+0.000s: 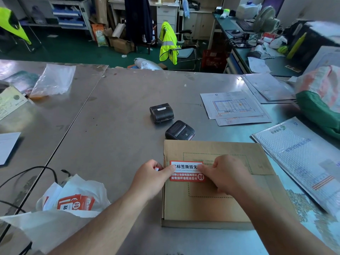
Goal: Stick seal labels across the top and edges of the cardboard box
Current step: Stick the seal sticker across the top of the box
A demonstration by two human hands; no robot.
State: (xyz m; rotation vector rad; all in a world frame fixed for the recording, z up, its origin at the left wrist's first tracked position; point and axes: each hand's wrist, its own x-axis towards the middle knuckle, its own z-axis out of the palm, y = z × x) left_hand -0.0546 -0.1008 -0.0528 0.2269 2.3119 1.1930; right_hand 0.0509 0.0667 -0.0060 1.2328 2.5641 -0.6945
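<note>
1. Both bare forearms reach in from the near edge; left grip (152, 178) pinches the left end of the seal label (186, 172), thumb on top, fingers curled round a red-white bit that hangs past the box edge
2. right grip (226, 173) has its fingers curled and the thumb tip on the label's right end, grasping it there
3. seal label is red with a white band and printed characters; it lies across the box top, left end at the box's left edge, over a dashed green outline
4. cardboard box (211, 208) is brown and flat, lying on the metal surface (119, 126) right in front of the person
5. two small black printers sit past the box's far edge: near printer (180, 130) just beside the far-left corner, far printer (161, 112) a little beyond it, not touching
6. left of the box: white plastic bag (88, 188) with spare red labels (76, 203) showing inside, black cable (36, 169) near it
7. right of the box: bubble mailer (301, 159) just beside it, printed sheets (233, 105) farther back
8. far left: clear plastic bag (53, 80)
9. beyond the surface: green floor, chair with a hi-vis vest (168, 43)
</note>
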